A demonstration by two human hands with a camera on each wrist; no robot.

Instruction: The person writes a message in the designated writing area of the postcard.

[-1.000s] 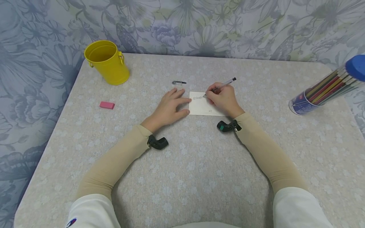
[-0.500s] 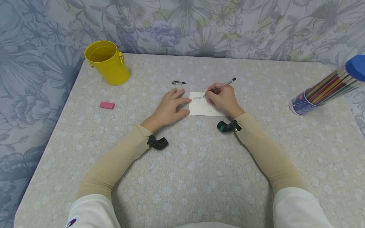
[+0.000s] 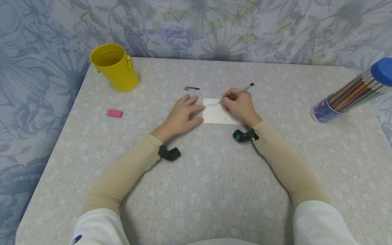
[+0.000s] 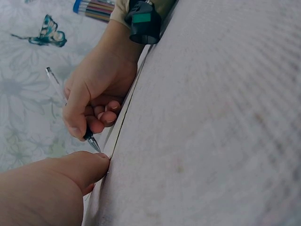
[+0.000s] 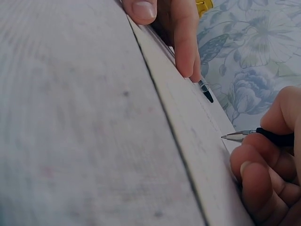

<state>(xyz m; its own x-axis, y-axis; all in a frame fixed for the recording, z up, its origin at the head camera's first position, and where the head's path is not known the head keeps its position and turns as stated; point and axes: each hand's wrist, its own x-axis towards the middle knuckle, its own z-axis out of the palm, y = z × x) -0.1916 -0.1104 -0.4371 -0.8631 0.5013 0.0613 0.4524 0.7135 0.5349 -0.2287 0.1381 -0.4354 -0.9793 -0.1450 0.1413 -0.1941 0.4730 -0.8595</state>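
Note:
A small cream card (image 3: 217, 117) lies on the table, with a short line of handwritten characters near its top and a smaller mark at lower right. My right hand (image 3: 242, 106) pinches a pen (image 3: 246, 87) with a clear barrel and dark grip. Its metal tip (image 5: 230, 136) meets the card at the end of the written line, as the head view shows. My left hand (image 3: 183, 115) lies spread, its thumb and a fingertip resting on the card's left edge. Beyond the left fingers lies the loose pen cap (image 3: 192, 88).
A yellow bucket (image 3: 117, 73) stands at the back left, and a pink eraser (image 3: 114, 113) lies in front of it. At the right stands a clear tube of coloured pencils (image 3: 329, 109) with a blue lid. The patterned wall (image 3: 214, 30) borders the table's far edge.

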